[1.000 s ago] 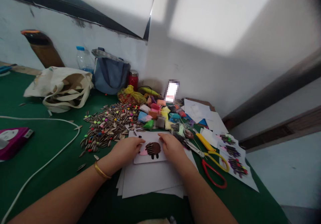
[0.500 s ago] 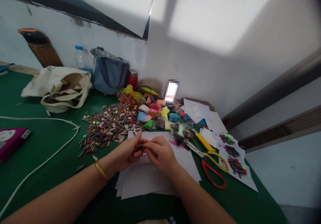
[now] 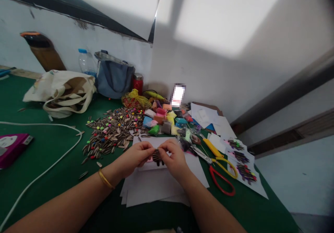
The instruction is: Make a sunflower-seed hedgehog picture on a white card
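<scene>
I see left hand (image 3: 139, 155) and right hand (image 3: 173, 158) nearly meeting over dark striped figure (image 3: 158, 157), fingers of both pinched narrow at its upper edge; can't tell what, if anything, they grip. Figure on white card (image 3: 148, 167), atop paper sheets (image 3: 153, 189) on green surface (image 3: 57, 146). Seed heap (image 3: 112, 132) beyond left hand, scissors (image 3: 223, 187) right of right hand
</scene>
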### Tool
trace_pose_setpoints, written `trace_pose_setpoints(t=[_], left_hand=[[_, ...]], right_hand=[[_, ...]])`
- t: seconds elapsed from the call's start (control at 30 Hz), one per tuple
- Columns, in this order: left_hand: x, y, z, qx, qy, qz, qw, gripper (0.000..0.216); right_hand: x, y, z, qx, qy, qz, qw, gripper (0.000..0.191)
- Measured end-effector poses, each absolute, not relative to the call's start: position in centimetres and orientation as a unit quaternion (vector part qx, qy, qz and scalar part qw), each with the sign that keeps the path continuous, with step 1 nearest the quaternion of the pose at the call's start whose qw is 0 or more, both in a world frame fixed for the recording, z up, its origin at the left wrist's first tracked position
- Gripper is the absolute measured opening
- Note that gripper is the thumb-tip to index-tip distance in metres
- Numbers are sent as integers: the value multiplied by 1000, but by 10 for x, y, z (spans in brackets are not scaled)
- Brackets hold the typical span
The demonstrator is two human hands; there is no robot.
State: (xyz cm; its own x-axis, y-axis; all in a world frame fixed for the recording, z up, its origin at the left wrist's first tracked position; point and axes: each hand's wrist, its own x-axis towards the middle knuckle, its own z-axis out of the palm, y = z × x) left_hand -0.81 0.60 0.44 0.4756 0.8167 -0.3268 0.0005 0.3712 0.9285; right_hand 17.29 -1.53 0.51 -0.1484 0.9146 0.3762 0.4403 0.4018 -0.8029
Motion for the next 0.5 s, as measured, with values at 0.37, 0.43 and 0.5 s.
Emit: trace_pose_setpoints(t=[0.37,0.43,0.5], left_hand=[[-25,25,-4,750,528,223,330,31],[-29,27,-6,766,548,176,285,34],[-31,26,-6,780,551,142,260,35]], right_hand=[[203,4,-5,-537,-737,243,330,10],[207,7,-9,-545,-752,234,288,11],[207,7,-11,-544,-763,223,269,11]])
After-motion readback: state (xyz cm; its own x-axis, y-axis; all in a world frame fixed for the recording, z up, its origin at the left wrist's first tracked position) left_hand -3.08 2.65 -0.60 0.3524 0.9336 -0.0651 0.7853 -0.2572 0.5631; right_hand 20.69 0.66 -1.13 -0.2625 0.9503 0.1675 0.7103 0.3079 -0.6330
